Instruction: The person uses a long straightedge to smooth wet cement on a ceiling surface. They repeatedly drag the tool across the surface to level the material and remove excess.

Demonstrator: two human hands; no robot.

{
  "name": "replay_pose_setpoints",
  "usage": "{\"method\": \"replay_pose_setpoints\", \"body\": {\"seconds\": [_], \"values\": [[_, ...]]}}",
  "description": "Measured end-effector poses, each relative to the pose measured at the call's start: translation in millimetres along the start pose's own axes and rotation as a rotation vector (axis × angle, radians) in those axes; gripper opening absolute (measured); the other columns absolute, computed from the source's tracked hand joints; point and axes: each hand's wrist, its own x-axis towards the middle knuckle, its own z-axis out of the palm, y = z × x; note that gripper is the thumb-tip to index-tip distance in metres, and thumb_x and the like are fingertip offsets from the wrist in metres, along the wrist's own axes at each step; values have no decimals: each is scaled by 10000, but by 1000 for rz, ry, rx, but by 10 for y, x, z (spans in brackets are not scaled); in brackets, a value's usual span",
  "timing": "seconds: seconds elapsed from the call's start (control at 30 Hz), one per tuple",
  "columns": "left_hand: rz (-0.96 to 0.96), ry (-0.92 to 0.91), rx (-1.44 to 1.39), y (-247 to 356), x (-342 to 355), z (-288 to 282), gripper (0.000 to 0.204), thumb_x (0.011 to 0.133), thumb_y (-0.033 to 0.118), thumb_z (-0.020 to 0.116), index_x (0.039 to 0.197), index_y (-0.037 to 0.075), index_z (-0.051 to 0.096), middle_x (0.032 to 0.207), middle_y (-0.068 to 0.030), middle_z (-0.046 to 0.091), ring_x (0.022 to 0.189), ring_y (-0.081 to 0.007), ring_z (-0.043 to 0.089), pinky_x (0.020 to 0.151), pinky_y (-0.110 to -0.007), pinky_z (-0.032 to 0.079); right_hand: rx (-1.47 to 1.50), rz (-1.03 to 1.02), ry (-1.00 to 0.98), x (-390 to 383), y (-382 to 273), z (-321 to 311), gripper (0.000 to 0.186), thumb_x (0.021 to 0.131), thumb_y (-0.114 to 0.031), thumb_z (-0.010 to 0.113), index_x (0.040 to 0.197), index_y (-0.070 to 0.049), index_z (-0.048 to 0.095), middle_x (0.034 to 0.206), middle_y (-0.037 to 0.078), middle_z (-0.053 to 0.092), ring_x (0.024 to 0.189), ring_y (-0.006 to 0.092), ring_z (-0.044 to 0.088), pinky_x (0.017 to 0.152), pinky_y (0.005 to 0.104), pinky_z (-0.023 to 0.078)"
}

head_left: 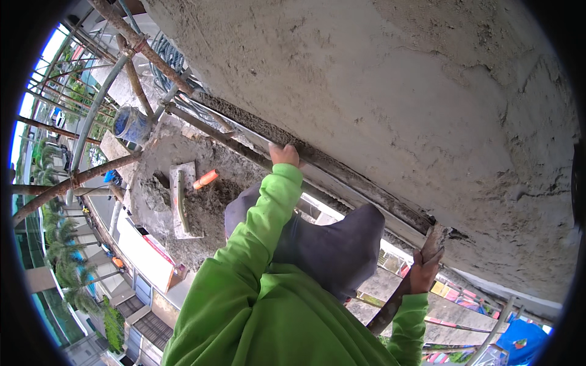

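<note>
A long, thin straight bar [366, 194] runs diagonally along the lower edge of the rough plastered wall [378, 97]. My left hand [285, 155] is closed over the bar near its middle; some of the fingers are hidden behind it. Farther right, my right hand [425, 272] wraps round a mortar-stained wooden pole [434, 242], whose upper end is at the wall close to the bar's right end. To the left, a plastering float [181, 201] with a long handle lies on a mortar-covered board [210, 229], beside an orange tool handle [206, 179].
Wooden and metal scaffold poles [91, 177] cross at the left. A bluish bucket [131, 125] stands past the board, near coiled rope [168, 58]. Far below are a street, palm trees [64, 244] and roofs. A blue tarp [524, 341] shows at lower right.
</note>
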Motion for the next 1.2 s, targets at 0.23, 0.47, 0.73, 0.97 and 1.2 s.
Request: {"method": "replay_pose_setpoints", "body": {"seconds": [0.23, 0.47, 0.73, 0.97, 1.2], "values": [[-172, -21, -35, 413, 71, -265, 331, 735, 3, 415, 1065, 9, 398, 967, -155, 497, 787, -312, 551, 583, -490, 527, -26, -54, 30, -3, -13, -19, 717, 725, -202, 620, 1243, 102, 229, 1048, 334, 478, 997, 438, 470, 849, 402, 369], [-295, -21, 19, -270, 898, -694, 370, 737, 11, 430, 1103, 33, 386, 1025, -161, 474, 860, -345, 526, 649, -523, 501, -18, -66, 62, 15, 75, 32, 717, 722, -227, 628, 1241, 87, 245, 1027, 326, 492, 960, 432, 494, 802, 404, 399], [-343, -19, 21, -387, 624, -379, 455, 734, 12, 436, 1171, 46, 313, 1069, -155, 428, 892, -323, 496, 623, -491, 510, -18, -93, 89, 16, 130, 51, 712, 714, -199, 650, 1242, 74, 258, 1014, 304, 505, 922, 420, 517, 788, 390, 411], [-305, -14, 33, -423, 665, -416, 317, 723, 0, 457, 1037, -13, 415, 977, -148, 482, 814, -329, 544, 591, -488, 519, 27, 23, 10, 14, -98, -33, 705, 729, -176, 639, 1239, 92, 232, 1092, 317, 456, 996, 430, 472, 837, 405, 374], [-296, -84, 77, -427, 628, -445, 376, 724, 1, 430, 1096, 39, 396, 938, -117, 462, 796, -267, 517, 577, -437, 535, -213, -276, 240, -134, -340, -67, 651, 736, -151, 617, 1234, 75, 264, 1170, 298, 400, 1094, 381, 412, 886, 410, 348]]}}
